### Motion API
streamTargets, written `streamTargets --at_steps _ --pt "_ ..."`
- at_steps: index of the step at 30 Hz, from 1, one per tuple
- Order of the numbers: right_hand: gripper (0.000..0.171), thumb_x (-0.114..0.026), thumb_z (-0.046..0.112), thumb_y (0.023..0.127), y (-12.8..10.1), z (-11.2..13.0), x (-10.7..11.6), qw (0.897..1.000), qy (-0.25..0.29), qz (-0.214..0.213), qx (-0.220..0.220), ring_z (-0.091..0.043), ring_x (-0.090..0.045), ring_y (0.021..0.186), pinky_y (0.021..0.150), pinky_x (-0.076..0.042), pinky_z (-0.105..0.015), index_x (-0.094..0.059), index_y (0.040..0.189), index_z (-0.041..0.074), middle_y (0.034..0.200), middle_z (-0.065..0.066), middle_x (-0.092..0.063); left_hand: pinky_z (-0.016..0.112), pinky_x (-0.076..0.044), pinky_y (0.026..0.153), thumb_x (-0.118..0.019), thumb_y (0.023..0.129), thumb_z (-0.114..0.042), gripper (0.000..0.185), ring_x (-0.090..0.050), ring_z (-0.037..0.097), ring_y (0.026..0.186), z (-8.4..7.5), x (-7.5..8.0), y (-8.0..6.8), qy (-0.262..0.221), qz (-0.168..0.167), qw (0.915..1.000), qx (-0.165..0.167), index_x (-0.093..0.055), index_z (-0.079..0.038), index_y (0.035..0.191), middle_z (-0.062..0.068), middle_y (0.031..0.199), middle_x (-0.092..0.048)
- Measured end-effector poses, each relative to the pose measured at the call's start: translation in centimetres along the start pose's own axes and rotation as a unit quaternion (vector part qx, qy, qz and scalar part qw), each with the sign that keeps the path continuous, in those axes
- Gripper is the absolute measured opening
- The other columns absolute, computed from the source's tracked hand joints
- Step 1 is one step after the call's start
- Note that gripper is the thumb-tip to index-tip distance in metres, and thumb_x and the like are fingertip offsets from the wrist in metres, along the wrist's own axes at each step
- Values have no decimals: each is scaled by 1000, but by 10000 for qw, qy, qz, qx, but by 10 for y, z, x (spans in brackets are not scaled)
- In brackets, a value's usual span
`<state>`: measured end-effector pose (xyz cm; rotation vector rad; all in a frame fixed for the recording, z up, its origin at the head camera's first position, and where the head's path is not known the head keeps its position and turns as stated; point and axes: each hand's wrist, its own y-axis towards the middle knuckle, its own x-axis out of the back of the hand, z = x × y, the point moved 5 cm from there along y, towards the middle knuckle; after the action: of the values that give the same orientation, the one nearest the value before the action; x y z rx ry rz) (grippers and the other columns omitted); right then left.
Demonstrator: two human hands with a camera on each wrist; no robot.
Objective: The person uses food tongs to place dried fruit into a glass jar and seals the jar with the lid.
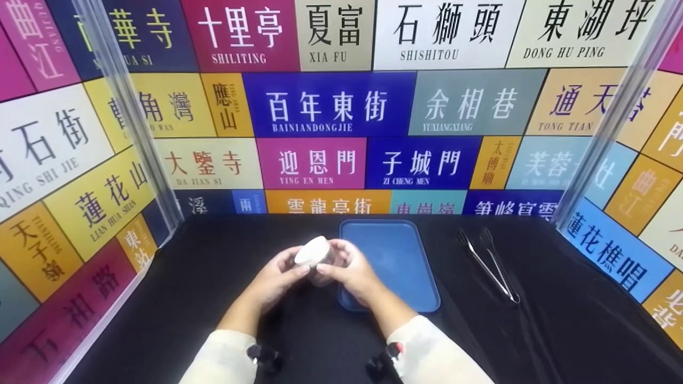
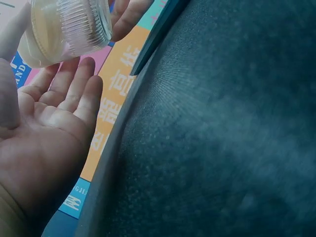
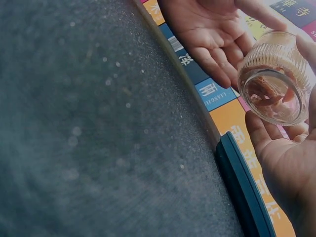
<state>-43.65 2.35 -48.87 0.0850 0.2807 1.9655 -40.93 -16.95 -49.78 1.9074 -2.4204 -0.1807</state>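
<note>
Both hands hold a small ribbed clear glass jar (image 3: pixel 276 69) with a pale cream lid (image 1: pixel 314 252), raised above the black table and tilted. My left hand (image 1: pixel 282 273) has its thumb and fingers at the lid end. At the glass body, my right hand (image 1: pixel 349 266) grips from the other side with thumb and fingers. In the left wrist view the jar (image 2: pixel 81 24) shows vertical ribs, and the left palm (image 2: pixel 49 128) faces it. Seen from the right wrist, the round base is turned to the camera, with fingers showing through the glass.
A blue rectangular tray (image 1: pixel 397 266) lies on the black tablecloth (image 1: pixel 213 245), just behind and right of the hands. Metal tongs with dark tips (image 1: pixel 492 269) lie farther right. Sign-covered walls (image 1: pixel 331 104) and clear corner posts (image 1: pixel 133 101) enclose the table.
</note>
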Motion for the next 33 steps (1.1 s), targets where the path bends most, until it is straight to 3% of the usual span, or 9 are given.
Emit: streamTargets --at_steps 4,11,19,26,33 --pt "70 -85 10 88 1 1 2 10000 -93 -14 10 -21 -67 126 108 -58 -32 -50 148 -2 145 -20 -65 38 -51 119 -75 100 -14 64 -61 19 137 0 -1 1 -75 -60 10000 -28 -46 -1 156 19 157 -56" --pt "70 -87 12 87 1 0 4 9989 -458 -74 57 -27 -64 132 118 -52 -41 -54 148 -1 145 -20 -66 36 -52 118 -78 97 -11 65 -61 24 140 -1 1 3 -26 -436 9989 -173 -50 -4 155 17 157 -58" --pt "71 -90 15 85 2 -5 10 9961 -859 -150 112 -31 -67 130 115 -55 -45 -60 148 2 143 -20 -68 45 -46 124 -85 93 -21 69 -57 28 146 -2 3 3 548 -728 9956 -208 -55 -14 155 9 157 -60" --pt "71 -91 15 85 4 -9 10 9953 -964 -48 103 -32 -70 125 110 -58 -43 -60 148 3 141 -20 -69 45 -46 123 -87 91 -22 71 -57 29 148 2 4 3 767 -678 9946 -181 -56 -15 155 8 157 -60" --pt "74 -92 13 82 4 -10 9 9918 -1273 -33 -82 -32 -70 123 110 -58 -46 -61 148 3 140 -20 -71 49 -46 124 -87 91 -26 74 -55 33 149 6 4 4 1023 -577 9930 83 -53 -11 156 13 158 -59"
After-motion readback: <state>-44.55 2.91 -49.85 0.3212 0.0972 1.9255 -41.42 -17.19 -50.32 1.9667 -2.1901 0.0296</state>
